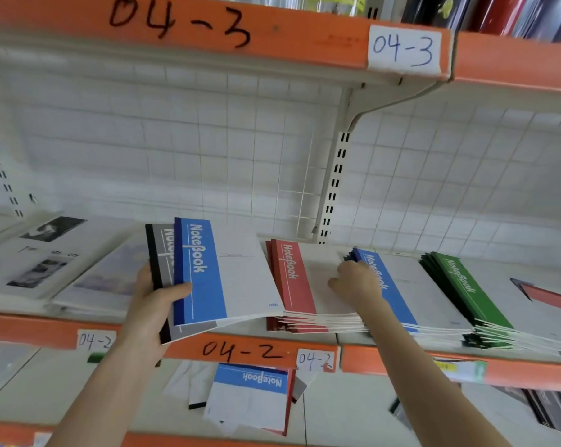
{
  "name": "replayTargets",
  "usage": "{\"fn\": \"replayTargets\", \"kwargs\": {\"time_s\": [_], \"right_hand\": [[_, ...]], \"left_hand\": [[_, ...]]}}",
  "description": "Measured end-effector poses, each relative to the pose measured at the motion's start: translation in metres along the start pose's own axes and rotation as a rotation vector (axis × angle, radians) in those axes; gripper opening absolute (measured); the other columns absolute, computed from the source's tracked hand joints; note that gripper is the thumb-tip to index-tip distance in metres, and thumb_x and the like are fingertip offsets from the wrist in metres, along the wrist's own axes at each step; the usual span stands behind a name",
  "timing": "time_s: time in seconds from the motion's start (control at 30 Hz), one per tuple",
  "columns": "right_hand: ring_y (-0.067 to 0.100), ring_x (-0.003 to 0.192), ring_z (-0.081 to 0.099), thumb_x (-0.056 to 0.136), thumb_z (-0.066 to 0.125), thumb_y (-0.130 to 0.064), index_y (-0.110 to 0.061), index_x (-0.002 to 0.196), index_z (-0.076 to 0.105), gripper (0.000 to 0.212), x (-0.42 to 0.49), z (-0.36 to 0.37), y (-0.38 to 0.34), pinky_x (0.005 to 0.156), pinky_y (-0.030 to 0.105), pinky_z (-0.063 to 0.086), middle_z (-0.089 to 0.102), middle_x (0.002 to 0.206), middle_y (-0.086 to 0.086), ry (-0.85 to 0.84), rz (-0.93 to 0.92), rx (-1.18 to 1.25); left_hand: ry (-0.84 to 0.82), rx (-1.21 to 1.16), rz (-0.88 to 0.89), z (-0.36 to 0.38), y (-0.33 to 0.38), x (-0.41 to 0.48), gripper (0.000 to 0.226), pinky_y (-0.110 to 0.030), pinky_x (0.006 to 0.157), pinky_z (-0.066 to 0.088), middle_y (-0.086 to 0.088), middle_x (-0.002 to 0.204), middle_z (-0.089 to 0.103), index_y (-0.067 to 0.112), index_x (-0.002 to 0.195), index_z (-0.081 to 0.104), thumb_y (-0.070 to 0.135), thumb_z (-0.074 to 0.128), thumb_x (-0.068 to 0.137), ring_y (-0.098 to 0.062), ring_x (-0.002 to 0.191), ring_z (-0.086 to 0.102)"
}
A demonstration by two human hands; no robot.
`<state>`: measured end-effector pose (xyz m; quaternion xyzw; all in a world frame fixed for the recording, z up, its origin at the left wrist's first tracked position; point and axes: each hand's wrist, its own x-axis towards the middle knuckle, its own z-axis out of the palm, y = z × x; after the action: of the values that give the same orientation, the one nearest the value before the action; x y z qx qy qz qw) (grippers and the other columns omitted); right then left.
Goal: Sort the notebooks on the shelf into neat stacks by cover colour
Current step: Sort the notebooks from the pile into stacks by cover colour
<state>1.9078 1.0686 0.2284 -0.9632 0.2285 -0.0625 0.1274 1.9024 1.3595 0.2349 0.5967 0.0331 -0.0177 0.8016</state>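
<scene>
Evidently the sorting is midway. At the far left of the shelf (30,327) lie loose printed sheets (37,262), which are no part of the colour job. Next, the left hand (153,308) is clamped on two notebooks held out over the shelf's front edge. Its thumb presses the cover of the blue notebook (208,275), which lies on a grey notebook (163,250) with a black spine.

Just right of them sits the red stack (292,279), fairly square. The right hand (356,282) rests on the white part of its top cover, fingers curled towards the spine side of the blue stack (398,295). Blur hides whether they grip anything, so I cannot tell. Beyond comes the green stack (463,285), fanned at its front, then a stray red notebook (550,298) at the frame's edge.

The step in hand looks like placing the held blue notebook. The next move probably calls for slipping it off the grey one, carrying it over the red stack and laying it squarely on the blue stack, band over band.
</scene>
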Motion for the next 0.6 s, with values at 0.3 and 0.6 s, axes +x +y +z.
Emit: {"fn": "replayTargets", "kwargs": {"time_s": [0.3,0.6], "right_hand": [[0.018,0.069,0.062,0.092,0.049,-0.044,-0.004,0.1,0.061,0.043,-0.047,-0.028,-0.03,0.059,0.023,0.049,0.065,0.085,0.007,-0.385,0.06,0.79],[0.019,0.056,0.042,0.087,0.049,-0.004,-0.012,0.066,0.046,0.022,-0.041,-0.037,0.042,0.052,0.024,0.036,0.043,0.06,0.004,-0.115,0.186,0.847]], "left_hand": [[-0.162,0.059,0.017,0.04,-0.007,-0.008,0.057,-0.032,0.071,0.05,0.0,0.108,0.067,0.023,0.127,0.049,-0.004,0.064,0.08,-0.02,0.098,0.064],[-0.185,0.048,-0.139,0.113,-0.025,-0.019,0.013,-0.025,0.055,0.041,-0.002,0.091,0.064,0.026,0.104,0.054,0.017,0.051,0.095,-0.017,0.077,0.061]]}}
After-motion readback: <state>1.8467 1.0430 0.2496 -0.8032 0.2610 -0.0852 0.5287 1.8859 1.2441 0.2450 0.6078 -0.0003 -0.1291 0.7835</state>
